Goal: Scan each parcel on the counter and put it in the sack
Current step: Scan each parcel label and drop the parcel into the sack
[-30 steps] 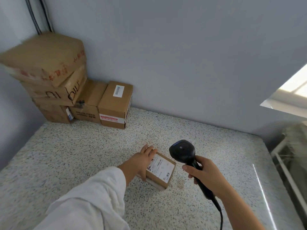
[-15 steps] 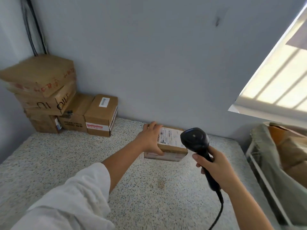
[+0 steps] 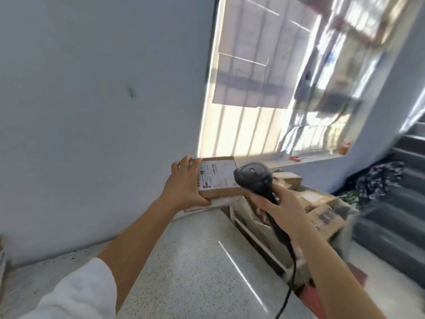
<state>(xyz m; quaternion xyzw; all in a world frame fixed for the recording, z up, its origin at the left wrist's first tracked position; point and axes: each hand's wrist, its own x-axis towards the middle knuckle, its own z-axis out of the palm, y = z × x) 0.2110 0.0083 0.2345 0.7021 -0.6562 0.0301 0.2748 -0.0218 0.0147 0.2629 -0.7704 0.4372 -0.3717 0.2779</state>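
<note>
Since the earlier frame the parcel (image 3: 218,180) has been carried rightward, from above the back of the counter (image 3: 195,261) to its far right corner, and the view has swung with it toward a bright window (image 3: 264,100). At the lower left a white sleeve (image 3: 76,293) leads up a bare forearm to the left hand (image 3: 184,187), which grips the parcel's left end, thumb along the near side and fingers curled over the far edge. The parcel, a small cardboard box with a white label facing up, is in the air, clear of the counter. Just right of it, overlapping its right end, sits the black head of the scanner (image 3: 253,178). The right hand (image 3: 282,212) is wrapped round the scanner's handle, its cable (image 3: 287,293) trailing down. Beyond the counter's right edge stands the sack (image 3: 246,211), with cardboard boxes (image 3: 324,217) inside. Dark stairs (image 3: 402,203) rise at the far right, blurred.
</note>
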